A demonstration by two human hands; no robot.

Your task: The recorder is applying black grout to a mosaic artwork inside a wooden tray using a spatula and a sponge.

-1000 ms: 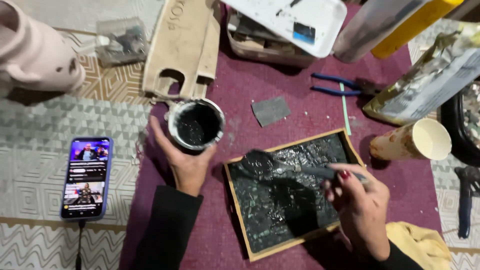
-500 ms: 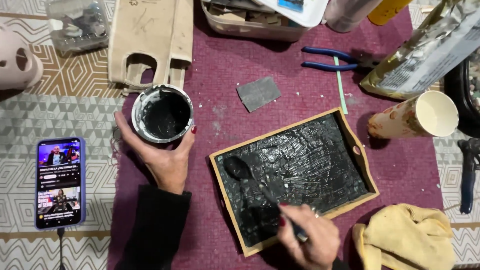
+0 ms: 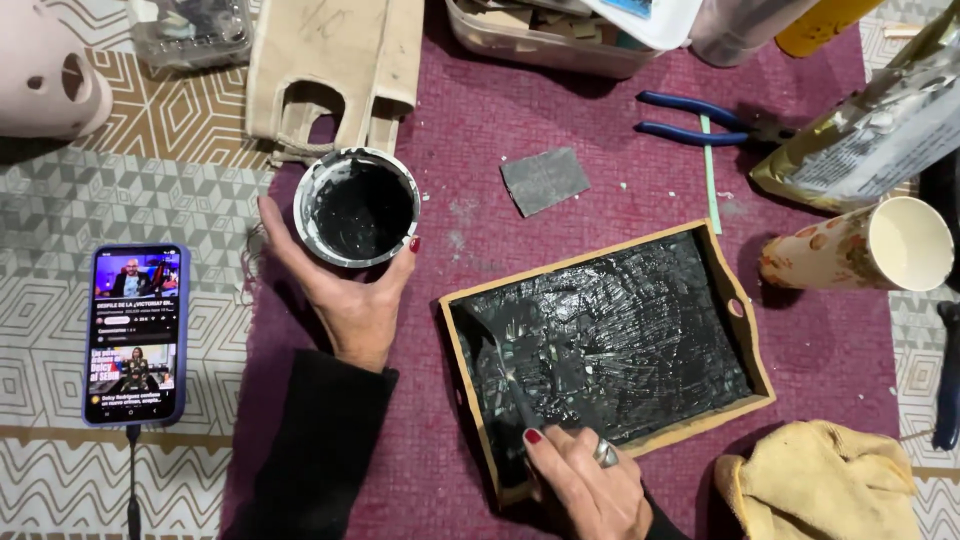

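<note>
While the right hand point(image 3: 590, 485) pinches a black-smeared spreading tool point(image 3: 497, 365) inside the shallow wooden tray point(image 3: 745, 345), its floor looks almost wholly coated (rim bare); the left hand point(image 3: 345, 290) cups the round black paint pot point(image 3: 357, 207) beside it on the maroon table point(image 3: 480, 110).

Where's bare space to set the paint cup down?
Bare maroon mat lies between the paint cup in the left hand, the grey sandpaper scrap and the wooden tray. More right of the tray, below the paper cup. Top edge is crowded: bins, pliers.
</note>
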